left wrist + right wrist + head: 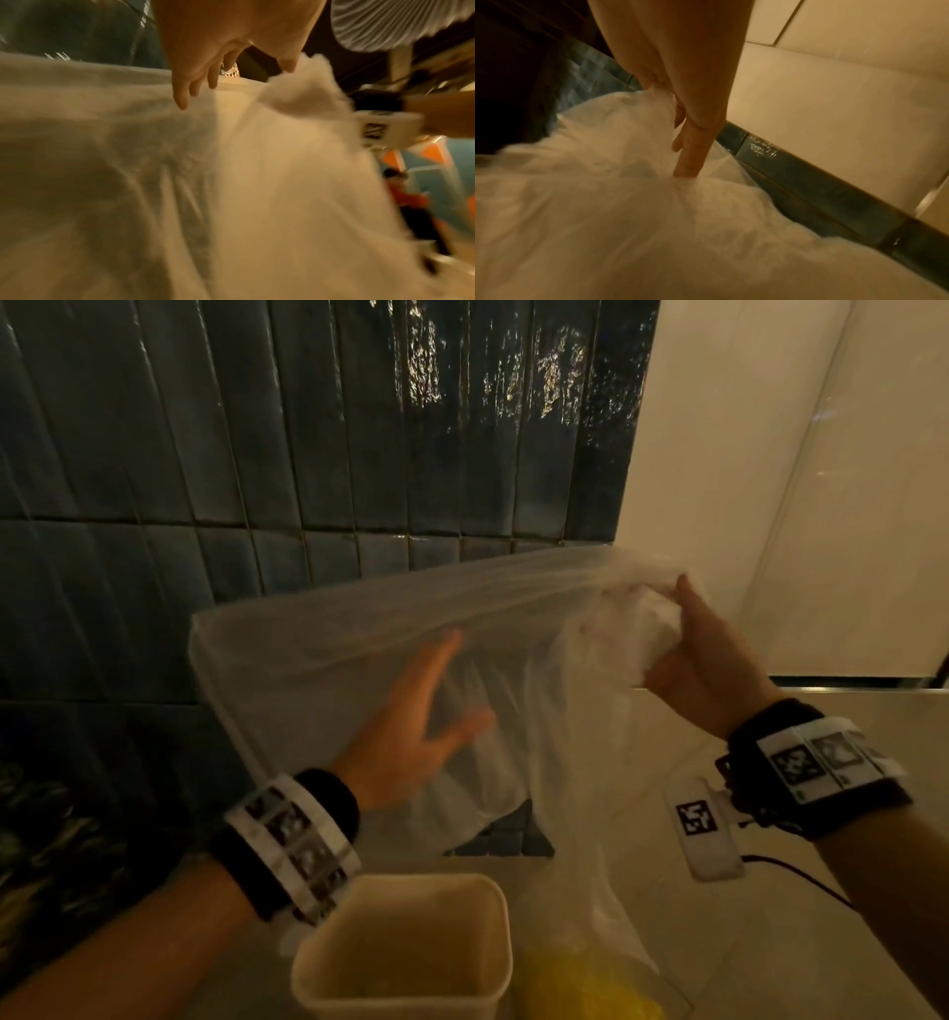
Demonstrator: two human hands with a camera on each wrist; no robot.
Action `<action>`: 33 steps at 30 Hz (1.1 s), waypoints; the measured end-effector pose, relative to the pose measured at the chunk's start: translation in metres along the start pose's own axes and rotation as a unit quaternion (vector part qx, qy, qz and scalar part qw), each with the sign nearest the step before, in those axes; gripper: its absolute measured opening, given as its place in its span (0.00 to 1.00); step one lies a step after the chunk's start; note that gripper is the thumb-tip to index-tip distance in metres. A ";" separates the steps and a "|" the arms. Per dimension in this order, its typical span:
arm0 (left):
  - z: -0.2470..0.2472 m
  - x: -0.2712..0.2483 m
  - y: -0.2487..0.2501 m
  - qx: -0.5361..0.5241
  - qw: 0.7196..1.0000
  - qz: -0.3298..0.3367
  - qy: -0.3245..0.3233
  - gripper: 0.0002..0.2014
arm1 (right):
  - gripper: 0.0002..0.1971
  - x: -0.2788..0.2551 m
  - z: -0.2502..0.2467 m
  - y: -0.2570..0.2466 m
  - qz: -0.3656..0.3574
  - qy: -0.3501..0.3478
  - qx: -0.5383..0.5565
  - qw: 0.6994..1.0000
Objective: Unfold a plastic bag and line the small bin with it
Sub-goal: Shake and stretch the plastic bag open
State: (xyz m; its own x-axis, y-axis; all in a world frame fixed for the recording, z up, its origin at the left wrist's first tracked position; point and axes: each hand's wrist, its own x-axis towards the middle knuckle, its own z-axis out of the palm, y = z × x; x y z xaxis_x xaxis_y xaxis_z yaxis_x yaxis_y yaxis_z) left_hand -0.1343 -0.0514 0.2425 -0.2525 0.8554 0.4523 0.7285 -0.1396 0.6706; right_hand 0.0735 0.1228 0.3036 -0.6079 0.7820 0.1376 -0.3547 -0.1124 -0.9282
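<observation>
A translucent white plastic bag (pixel 318 649) hangs spread out in the air in front of the dark tiled wall. My right hand (pixel 683 639) grips a bunched part of its upper right edge; in the right wrist view the hand (pixel 685 142) curls into the gathered bag (pixel 628 223). My left hand (pixel 421 711) is flat with fingers spread, reaching into the film from the near side. The left wrist view shows those straight fingers (pixel 185 89) over the bag (pixel 231 203). The small cream bin (pixel 488 906) stands open and upright below my left wrist.
Dark blue wall tiles (pixel 257 454) lie straight ahead, with a cream wall (pixel 796 505) on the right. A white tagged device (pixel 703 829) with a cable hangs by my right wrist. Something yellow (pixel 580 983) lies under plastic to the right of the bin.
</observation>
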 end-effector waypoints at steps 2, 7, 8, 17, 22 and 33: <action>0.026 -0.012 0.017 -0.116 0.989 -0.037 -0.081 0.45 | 0.27 0.002 0.016 0.002 -0.005 -0.014 -0.004 1.000; 0.054 -0.005 0.035 -0.234 0.969 -0.049 -0.064 0.27 | 0.26 -0.002 0.047 0.011 -0.011 -0.069 -0.045 0.997; 0.055 0.000 0.035 -0.198 0.979 -0.036 -0.039 0.20 | 0.26 -0.002 0.050 0.013 -0.013 -0.083 -0.065 0.994; -0.023 0.030 -0.003 -0.254 0.944 -0.104 0.183 0.12 | 0.45 -0.029 0.012 0.066 -0.049 -0.074 -0.278 0.956; -0.056 0.033 -0.026 -0.216 0.930 -0.142 0.261 0.11 | 0.52 -0.075 0.001 0.113 -0.048 -0.223 -0.376 0.898; -0.085 0.035 -0.060 -0.198 0.908 -0.251 0.269 0.28 | 0.09 -0.033 0.006 0.148 -0.216 -0.005 -0.532 0.819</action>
State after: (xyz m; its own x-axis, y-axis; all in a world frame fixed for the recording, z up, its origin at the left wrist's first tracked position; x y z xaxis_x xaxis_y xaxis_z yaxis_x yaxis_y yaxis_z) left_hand -0.2410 -0.0559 0.2680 -0.8426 0.5074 0.1805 0.1749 -0.0591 0.9828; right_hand 0.0370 0.0768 0.1633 -0.5964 0.6027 0.5302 0.2782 0.7748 -0.5677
